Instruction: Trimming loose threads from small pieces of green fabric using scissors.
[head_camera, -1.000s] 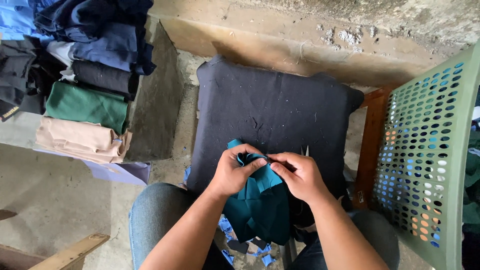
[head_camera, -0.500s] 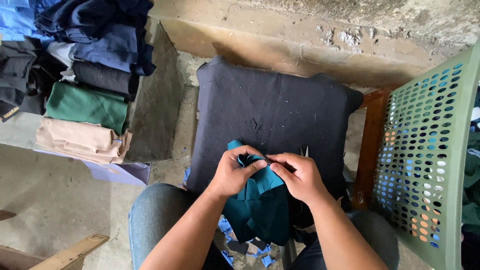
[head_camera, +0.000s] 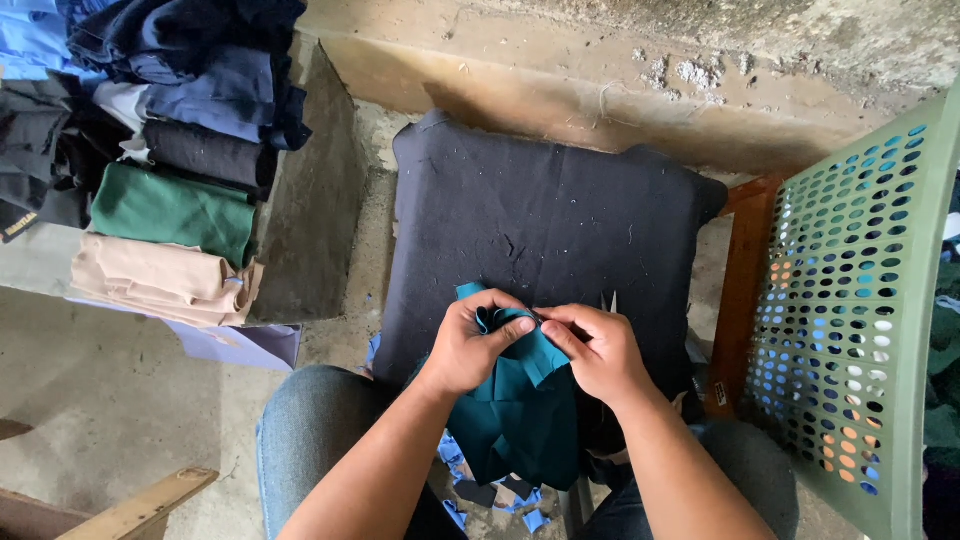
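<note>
Teal cloth (head_camera: 525, 420) is bunched between my two hands at the near edge of the dark cushion (head_camera: 545, 215), its lower part hanging down between my knees. My left hand (head_camera: 470, 345) pinches the folded top edge with thumb over fingers, closed tight on the cloth; my right hand (head_camera: 600, 350) meets it from the right, fingertips (head_camera: 552, 332) nipped on the same edge, so both grips are narrow and holding fabric. Something small and dark sits right where my fingers meet, but I cannot tell what it is.

To do this well, I judge the fold should stay taut between the two pinches, with my hands close together so the edge does not slip or twist. Resting my wrists against the cushion would steady the work. The pale points of a metal tool (head_camera: 607, 300) show just beyond my right hand, near enough to mind.

Small blue scraps (head_camera: 455, 455) lie on the floor below the cloth. To the left, a stack of folded fabric (head_camera: 170, 200) in green, tan, black and blue rests on a ledge; to the right stands a green perforated basket (head_camera: 860, 300).
</note>
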